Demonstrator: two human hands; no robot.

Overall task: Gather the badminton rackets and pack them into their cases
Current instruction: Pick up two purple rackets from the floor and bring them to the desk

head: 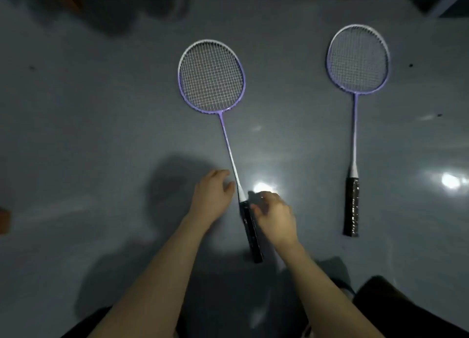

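Observation:
Two purple and white badminton rackets with black handles lie flat on the grey floor. The nearer racket [223, 124] is in the middle, head pointing away from me. My left hand [212, 198] hovers just left of its shaft, fingers loosely curled, holding nothing. My right hand [275, 217] is over the top of its black handle, fingers bent and blurred; whether they touch the grip is unclear. The second racket [355, 104] lies apart at the right, untouched. No racket case is in view.
The glossy grey floor [101, 134] shows bright light reflections near my hands and at the right. Dark shapes sit along the top edge. My dark-clothed legs [396, 309] fill the bottom. A small brown object [4, 221] is at the left edge.

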